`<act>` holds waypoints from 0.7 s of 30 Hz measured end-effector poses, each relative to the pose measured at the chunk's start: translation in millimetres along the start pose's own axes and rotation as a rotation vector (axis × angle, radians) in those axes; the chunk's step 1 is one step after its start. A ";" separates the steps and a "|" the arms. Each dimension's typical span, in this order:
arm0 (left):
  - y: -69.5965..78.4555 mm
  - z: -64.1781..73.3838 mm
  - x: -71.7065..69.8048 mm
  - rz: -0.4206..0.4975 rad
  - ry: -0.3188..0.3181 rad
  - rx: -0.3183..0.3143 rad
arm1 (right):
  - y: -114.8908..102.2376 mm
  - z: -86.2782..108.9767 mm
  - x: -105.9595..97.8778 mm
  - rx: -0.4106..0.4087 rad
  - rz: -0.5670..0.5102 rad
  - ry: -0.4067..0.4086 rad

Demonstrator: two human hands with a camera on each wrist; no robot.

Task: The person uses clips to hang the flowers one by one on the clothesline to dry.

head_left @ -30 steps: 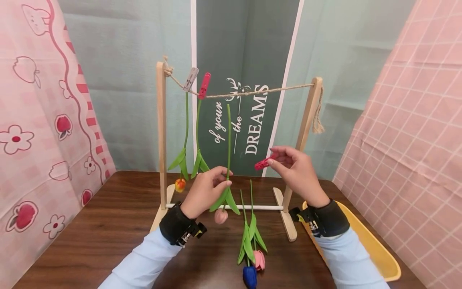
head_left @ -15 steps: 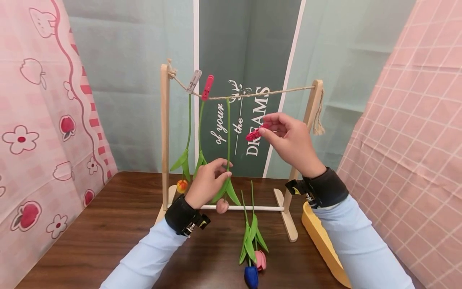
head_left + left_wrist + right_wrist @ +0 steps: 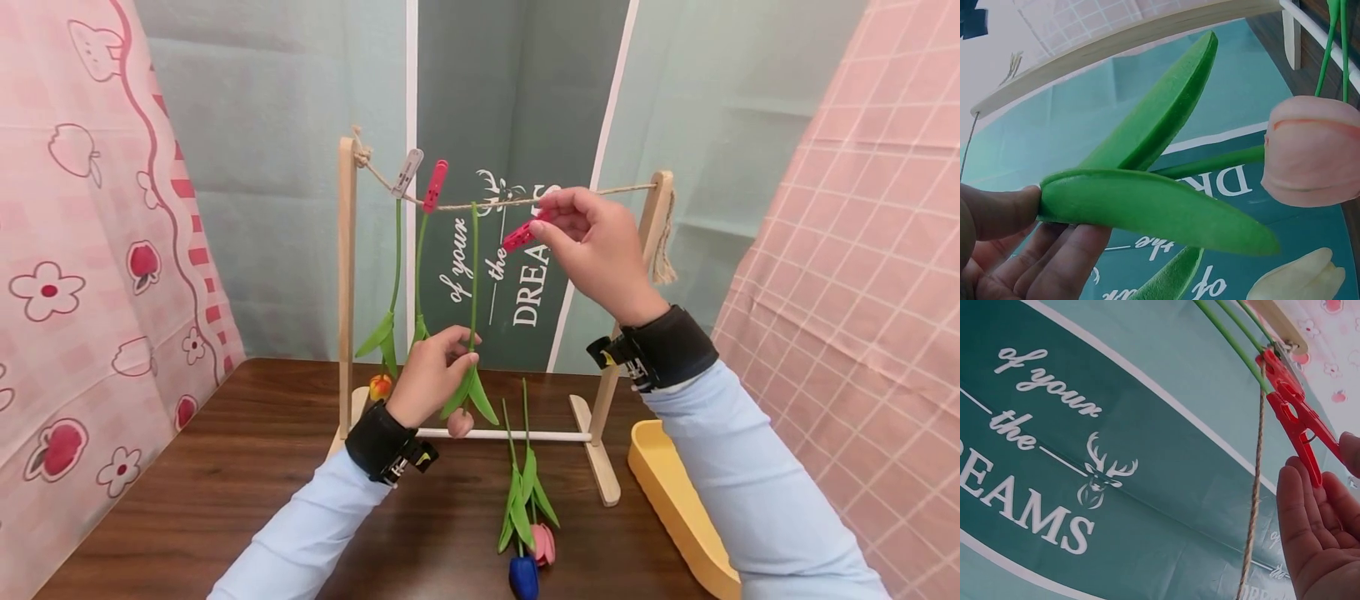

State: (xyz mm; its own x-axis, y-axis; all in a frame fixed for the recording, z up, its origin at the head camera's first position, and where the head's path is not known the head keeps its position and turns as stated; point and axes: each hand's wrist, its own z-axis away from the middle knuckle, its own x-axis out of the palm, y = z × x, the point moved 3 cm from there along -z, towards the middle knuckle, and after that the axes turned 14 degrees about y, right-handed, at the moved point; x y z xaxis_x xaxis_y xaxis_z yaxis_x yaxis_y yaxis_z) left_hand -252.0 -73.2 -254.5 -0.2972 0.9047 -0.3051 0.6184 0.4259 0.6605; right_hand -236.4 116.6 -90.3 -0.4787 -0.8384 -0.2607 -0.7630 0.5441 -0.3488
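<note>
My left hand pinches the stem of a pale pink tulip just above its leaves, blossom hanging down. The stem's top end reaches the twine. Between the thumb and fingers of my right hand is a red clothespin, just right of that stem and slightly below the twine. In the left wrist view the pale pink blossom is close up. On the twine's left part, a grey clothespin holds an orange-yellow tulip. Beside it another red clothespin holds a cream tulip, its blossom hidden in the head view.
A wooden frame with a left post and a right post carries the twine. On the brown table lie a blue tulip and a pink tulip. At right stands a yellow tray, partly behind my sleeve.
My right hand has risen and moved left with the red clothespin, up close to the twine. My left hand has lifted the pale pink tulip slightly, bringing its stem end up to the twine.
</note>
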 end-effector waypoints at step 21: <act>-2.4 -4.4 2.1 -0.015 0.002 -0.043 | -17.4 -56.2 26.3 -0.038 0.043 0.008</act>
State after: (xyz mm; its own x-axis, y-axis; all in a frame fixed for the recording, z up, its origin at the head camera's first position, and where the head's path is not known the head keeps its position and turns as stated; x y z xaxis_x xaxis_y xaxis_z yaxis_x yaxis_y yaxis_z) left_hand -257.3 -72.4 -253.8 -0.3076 0.8983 -0.3136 0.5823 0.4384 0.6846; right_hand -260.1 83.3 -40.5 -0.5150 -0.8143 -0.2677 -0.7575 0.5785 -0.3025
